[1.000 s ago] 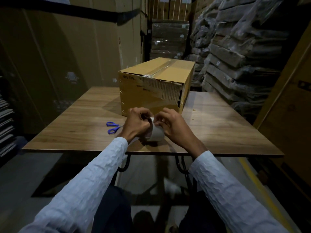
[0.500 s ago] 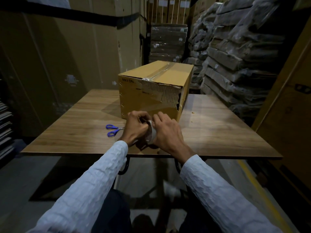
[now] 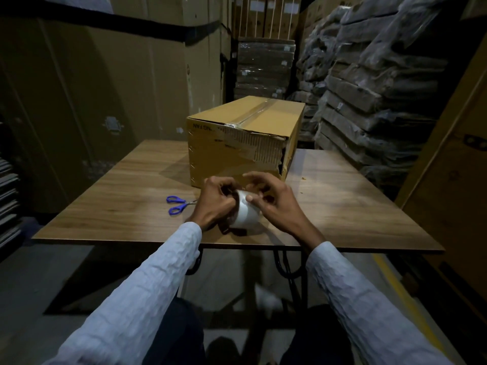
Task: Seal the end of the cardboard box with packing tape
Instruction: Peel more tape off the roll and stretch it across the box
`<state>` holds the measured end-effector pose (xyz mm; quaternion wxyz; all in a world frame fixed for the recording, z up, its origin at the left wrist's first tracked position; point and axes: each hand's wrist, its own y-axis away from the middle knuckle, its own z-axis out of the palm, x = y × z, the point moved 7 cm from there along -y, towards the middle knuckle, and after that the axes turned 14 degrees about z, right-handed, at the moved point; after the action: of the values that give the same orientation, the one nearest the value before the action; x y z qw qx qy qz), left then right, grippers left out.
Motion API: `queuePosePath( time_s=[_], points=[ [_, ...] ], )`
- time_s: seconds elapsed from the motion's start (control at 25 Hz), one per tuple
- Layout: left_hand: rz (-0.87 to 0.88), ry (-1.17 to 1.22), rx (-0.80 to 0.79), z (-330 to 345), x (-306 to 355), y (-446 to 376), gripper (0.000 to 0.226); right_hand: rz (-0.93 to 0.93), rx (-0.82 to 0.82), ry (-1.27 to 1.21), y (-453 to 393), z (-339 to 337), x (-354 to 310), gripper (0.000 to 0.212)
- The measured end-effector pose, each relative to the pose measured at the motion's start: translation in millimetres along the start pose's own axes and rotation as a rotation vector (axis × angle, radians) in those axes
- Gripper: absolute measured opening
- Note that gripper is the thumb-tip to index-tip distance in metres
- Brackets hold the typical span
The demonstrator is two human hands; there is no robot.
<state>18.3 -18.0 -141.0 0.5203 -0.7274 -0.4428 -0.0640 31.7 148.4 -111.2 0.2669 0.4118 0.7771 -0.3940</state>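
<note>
A long cardboard box (image 3: 237, 151) lies on the wooden table (image 3: 355, 212), its near end facing me with torn paper and a split right corner. Clear tape runs along its top seam. In front of that end I hold a pale roll of packing tape (image 3: 246, 213) just above the table. My left hand (image 3: 214, 204) grips the roll's left side. The thumb of my right hand (image 3: 274, 201) presses on the roll's face while its fingers spread above the roll. I cannot see a loose tape end.
Blue-handled scissors (image 3: 177, 204) lie on the table left of my hands. Tall cardboard panels stand at the left, wrapped stacks (image 3: 369, 88) at the right and behind the box. Black table legs (image 3: 286, 270) show under the near edge.
The fingers of my right hand have lifted and spread off the roll, leaving more of its pale face showing. The roll stays in front of the box's near end.
</note>
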Motion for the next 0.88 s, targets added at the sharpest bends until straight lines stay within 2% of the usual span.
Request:
queuePosePath(
  time_s=[0.16, 0.52, 0.64, 0.88],
  points=[
    [0.029, 0.024, 0.0, 2.1, 2.1, -1.9, 0.01, 0.015, 0.073, 0.055, -4.9, 0.3, 6.7, 0.012],
    [0.045, 0.053, 0.0, 5.9, -2.7, -0.8, 0.014, -0.055, 0.115, 0.197, -5.1, 12.1, -5.8, 0.017],
    [0.051, 0.083, 0.01, 9.3, -1.5, 1.6, 0.016, -0.032, 0.089, 0.216, -9.2, 7.6, -4.7, 0.016],
    [0.026, 0.1, -0.005, 17.6, -9.4, 4.9, 0.018, -0.022, -0.071, 0.365, -11.6, 9.7, -6.2, 0.013]
  ],
)
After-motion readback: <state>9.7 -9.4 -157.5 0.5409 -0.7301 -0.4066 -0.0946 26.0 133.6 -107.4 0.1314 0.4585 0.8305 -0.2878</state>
